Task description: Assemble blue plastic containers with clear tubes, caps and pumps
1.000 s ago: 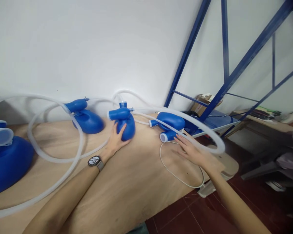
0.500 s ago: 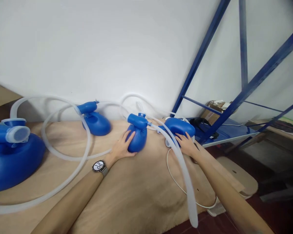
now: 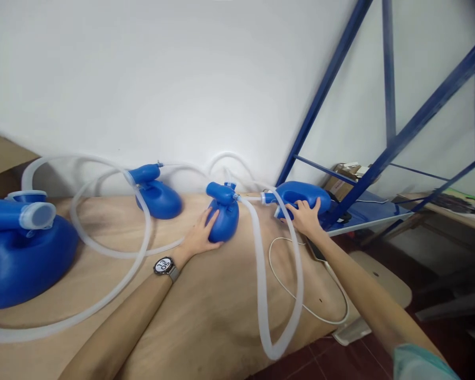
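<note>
My left hand [image 3: 201, 235], with a watch on the wrist, rests its fingers around a blue plastic vessel [image 3: 224, 216] standing in the middle of the wooden table [image 3: 206, 311]. To its right, my right hand [image 3: 306, 216] grips another blue vessel [image 3: 298, 194] lifted near the table's far right edge. A thick translucent hose [image 3: 261, 274] runs from these vessels and loops down over the front edge.
Two more blue vessels stand on the table: one at the back [image 3: 156, 192], a large one at far left [image 3: 21, 253], joined by looping hoses [image 3: 114, 248]. A thin white cable [image 3: 301, 303] lies at right. A blue metal rack [image 3: 380, 142] and a stool [image 3: 380, 282] stand beyond.
My right hand has closed on the right blue vessel and lifted it back and to the right. The thick hose swung down into a loop over the table's front edge. My left hand stayed put.
</note>
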